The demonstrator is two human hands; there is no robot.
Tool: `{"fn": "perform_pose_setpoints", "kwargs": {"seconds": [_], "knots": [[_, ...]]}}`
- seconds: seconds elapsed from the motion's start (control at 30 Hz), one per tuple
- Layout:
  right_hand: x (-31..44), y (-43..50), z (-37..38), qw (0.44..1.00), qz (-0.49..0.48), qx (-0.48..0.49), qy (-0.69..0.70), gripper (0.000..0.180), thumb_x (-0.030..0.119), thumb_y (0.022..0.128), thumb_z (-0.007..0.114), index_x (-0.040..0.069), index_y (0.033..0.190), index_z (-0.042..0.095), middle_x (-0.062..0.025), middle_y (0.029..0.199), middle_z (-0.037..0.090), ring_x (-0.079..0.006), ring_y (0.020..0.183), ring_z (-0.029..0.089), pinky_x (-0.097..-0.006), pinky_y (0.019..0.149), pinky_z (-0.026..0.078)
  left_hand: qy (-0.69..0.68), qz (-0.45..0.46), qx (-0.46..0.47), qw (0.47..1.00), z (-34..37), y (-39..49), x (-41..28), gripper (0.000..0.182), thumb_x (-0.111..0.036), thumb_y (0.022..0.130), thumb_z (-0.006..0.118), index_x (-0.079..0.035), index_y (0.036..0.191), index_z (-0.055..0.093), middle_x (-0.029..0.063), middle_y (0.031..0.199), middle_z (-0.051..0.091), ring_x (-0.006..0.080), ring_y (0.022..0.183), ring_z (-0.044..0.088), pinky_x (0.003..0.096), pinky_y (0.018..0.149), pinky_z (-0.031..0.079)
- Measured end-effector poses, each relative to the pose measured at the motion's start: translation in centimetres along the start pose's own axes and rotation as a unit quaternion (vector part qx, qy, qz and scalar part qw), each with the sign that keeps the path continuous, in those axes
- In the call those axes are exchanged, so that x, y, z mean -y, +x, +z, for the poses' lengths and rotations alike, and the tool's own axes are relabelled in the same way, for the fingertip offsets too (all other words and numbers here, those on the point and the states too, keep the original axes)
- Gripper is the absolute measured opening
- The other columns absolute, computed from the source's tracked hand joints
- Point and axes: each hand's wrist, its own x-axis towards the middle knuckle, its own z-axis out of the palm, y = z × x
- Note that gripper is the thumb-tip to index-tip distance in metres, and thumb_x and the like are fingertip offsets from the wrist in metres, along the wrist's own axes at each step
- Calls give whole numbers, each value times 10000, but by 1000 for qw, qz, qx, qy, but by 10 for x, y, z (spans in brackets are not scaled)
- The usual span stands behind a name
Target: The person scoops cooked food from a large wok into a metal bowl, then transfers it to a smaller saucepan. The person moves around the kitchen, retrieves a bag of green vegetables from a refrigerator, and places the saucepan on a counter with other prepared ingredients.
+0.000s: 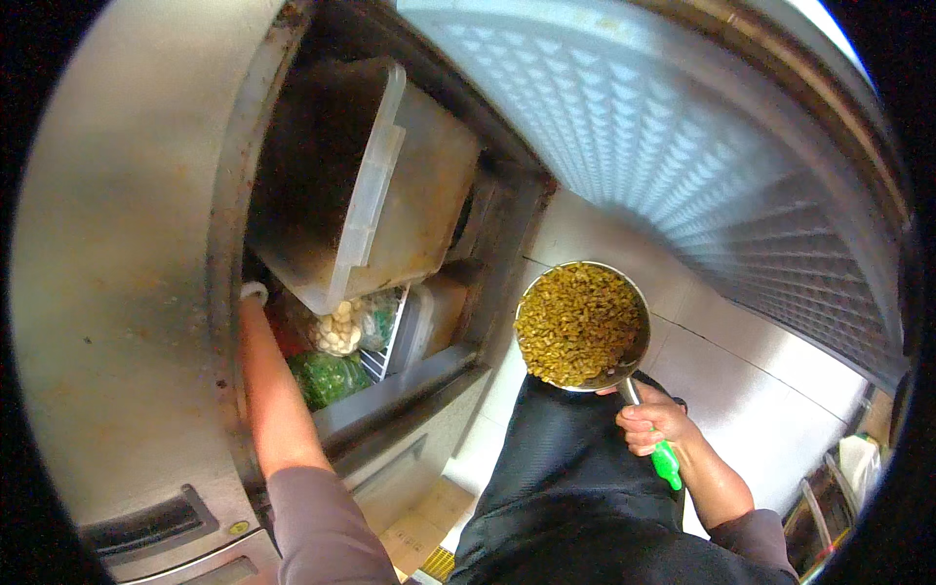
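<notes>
My right hand (654, 424) grips the handle of a round metal pan (635, 357), with the handle's green end (666, 466) sticking out below the fist. Chopped yellow-green food (578, 322), perhaps pickled vegetable, fills the pan nearly to its rim. On the other side, my left forearm (274, 395) reaches into an open refrigerator compartment; a pale band (254, 291) circles the wrist and the hand beyond it is out of view. Near that arm lie a clear bag of green vegetables (329, 379) and a bag of pale, round-topped pieces (340, 330), possibly mushrooms.
A large translucent plastic bin (431, 168) sits tilted in the view above the bags. The refrigerator door (621, 110), with a textured inner panel, stands open at upper right. Cardboard (431, 519) lies on the tiled floor (731, 373) below. A closed steel door (131, 256) is at left.
</notes>
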Motion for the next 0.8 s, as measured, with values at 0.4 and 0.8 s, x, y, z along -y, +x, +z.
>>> {"fn": "perform_pose_setpoints", "kwargs": {"seconds": [0.4,0.8], "knots": [[-1,-6,17,999,2,-23,40,396,55,873,434,114,1254,342,19,533,297,-47,360,300,-205,353,242,-185,82,53,978,-32,-224,-36,499,12,689,598,-86,1124,375,223,1364,223,384,1284,182,517,1020,199],[-6,-8,42,997,-27,-75,16,404,44,890,393,109,1277,296,26,535,291,-36,357,299,-205,354,235,-115,49,363,924,20,-175,-68,827,-205,599,679,-162,1323,282,201,1403,181,388,1292,165,597,995,146]]}}
